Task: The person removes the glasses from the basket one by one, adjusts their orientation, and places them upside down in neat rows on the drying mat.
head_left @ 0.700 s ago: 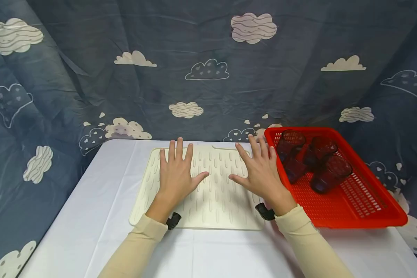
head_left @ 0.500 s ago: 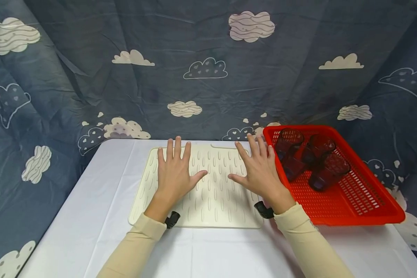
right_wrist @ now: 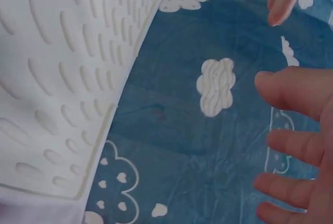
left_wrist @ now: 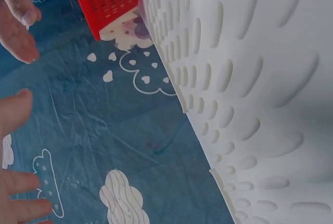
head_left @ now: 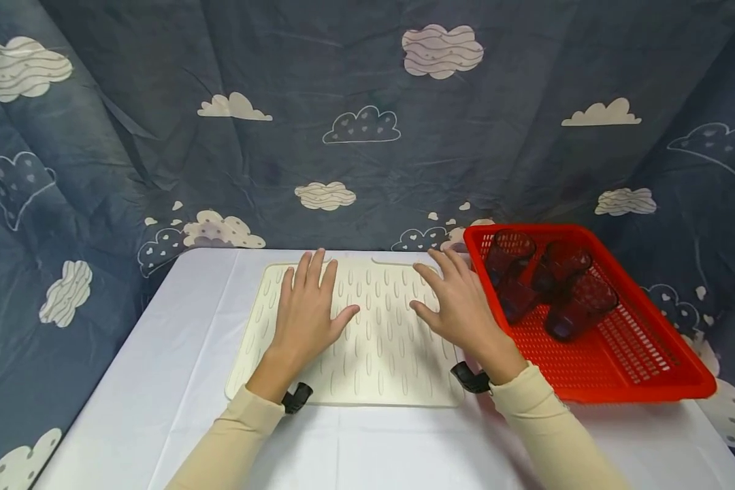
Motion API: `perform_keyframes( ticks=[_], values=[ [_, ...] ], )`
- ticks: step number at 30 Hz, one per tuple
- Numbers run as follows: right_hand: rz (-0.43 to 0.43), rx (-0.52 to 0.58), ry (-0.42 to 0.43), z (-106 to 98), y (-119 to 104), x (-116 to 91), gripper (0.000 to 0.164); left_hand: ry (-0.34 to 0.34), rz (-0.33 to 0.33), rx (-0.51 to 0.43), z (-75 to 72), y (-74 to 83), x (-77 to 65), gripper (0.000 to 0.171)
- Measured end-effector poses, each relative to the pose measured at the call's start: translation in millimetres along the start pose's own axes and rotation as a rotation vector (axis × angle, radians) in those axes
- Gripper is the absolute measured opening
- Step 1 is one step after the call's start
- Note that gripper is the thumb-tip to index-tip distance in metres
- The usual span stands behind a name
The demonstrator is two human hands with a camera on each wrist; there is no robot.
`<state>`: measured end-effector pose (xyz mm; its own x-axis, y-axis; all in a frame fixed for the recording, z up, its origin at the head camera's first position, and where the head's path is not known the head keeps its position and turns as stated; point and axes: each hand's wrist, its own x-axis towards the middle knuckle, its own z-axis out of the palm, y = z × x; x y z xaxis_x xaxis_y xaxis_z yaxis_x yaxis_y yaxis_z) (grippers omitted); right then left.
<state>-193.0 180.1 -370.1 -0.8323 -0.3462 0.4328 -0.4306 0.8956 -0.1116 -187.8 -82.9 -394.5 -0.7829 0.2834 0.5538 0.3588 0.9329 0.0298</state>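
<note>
In the head view my left hand (head_left: 306,316) hovers over the left part of a cream ribbed drying mat (head_left: 376,354), palm down, with fingers loosely extended and the thumb apart. My right hand (head_left: 462,309) is above the mat's right side, close to a red plastic basket (head_left: 594,374), its fingers slightly bent. Neither hand holds anything. Several dark purple drinking glasses (head_left: 582,305) lie together inside the basket's left and far part. The left wrist view shows the mat (left_wrist: 229,73) and the basket's perforated wall (left_wrist: 106,0). Spread fingers (right_wrist: 291,146) of my right hand appear in the right wrist view.
A white cloth (head_left: 159,381) covers the table beneath the mat and basket. Behind stands a dark blue curtain (head_left: 367,75) with cloud prints. The basket takes up the table's right side. Black wrist straps (head_left: 297,398) sit at both sleeves' cuffs.
Both hands have shifted slightly, and their fingers have relaxed from spread to a little more bent. The left hand has drawn slightly toward me. Mat, basket and glasses stay in place.
</note>
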Motion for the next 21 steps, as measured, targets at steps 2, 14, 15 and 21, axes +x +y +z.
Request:
perform_keyframes(
  ticks=[2, 14, 15, 21],
  values=[
    [-0.001, 0.022, -0.007, -4, -1, 0, 0.060, 0.018, 0.026, -0.019, -2.8, -1.6, -1.1, 0.081],
    [-0.063, 0.011, -0.046, -22, 2, -3, 0.054, -0.038, 0.037, -0.185, -13.4, -10.5, -11.2, 0.081],
    [-0.069, 0.002, -0.046, -23, 3, -4, 0.053, -0.038, 0.042, -0.202, -13.2, -11.6, -12.3, 0.080],
    [-0.094, 0.002, -0.057, -35, 14, -9, 0.052, -0.048, 0.044, -0.263, -13.7, -19.3, -21.6, 0.073]
  ],
)
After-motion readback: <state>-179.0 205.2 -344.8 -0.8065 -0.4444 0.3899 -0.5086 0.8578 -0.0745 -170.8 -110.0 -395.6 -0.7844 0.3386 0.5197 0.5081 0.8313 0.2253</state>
